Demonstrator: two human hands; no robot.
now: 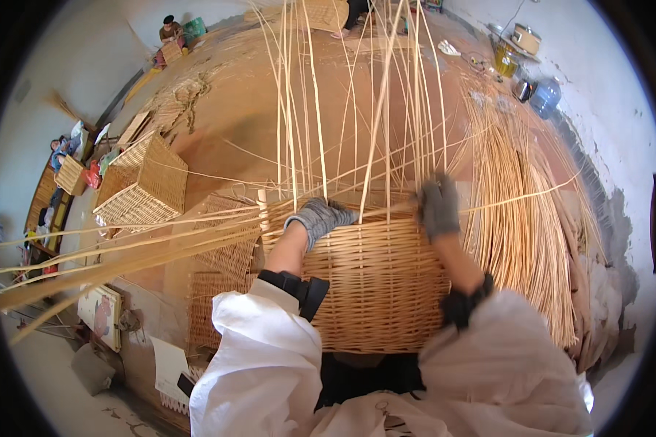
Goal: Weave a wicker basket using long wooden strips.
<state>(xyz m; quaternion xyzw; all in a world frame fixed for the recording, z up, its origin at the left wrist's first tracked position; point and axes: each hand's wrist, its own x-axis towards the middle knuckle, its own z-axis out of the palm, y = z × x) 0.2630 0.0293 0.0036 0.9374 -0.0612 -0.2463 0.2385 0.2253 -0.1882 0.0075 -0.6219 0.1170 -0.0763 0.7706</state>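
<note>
A partly woven wicker basket (379,291) stands upright against my lap, with tall pale wicker rods (372,156) rising from its top edge. My left hand (321,220), in a grey knit glove, is closed over that edge at the left, fingers pressed on the weaving rods. My right hand (439,206), gloved too, is at the right end of the top edge; motion blurs its fingers, so their grip is unclear. Long loose weaving rods (124,251) run out to the left from near my left hand. Another single rod (525,195) sticks out to the right.
A big bundle of loose rods (521,240) lies to the right. Flat woven panels (222,262) lie on the left, with a finished basket (142,182) beyond. People sit along the far left wall, one person (171,33) holding wickerwork. A water jug (545,98) stands by the right wall.
</note>
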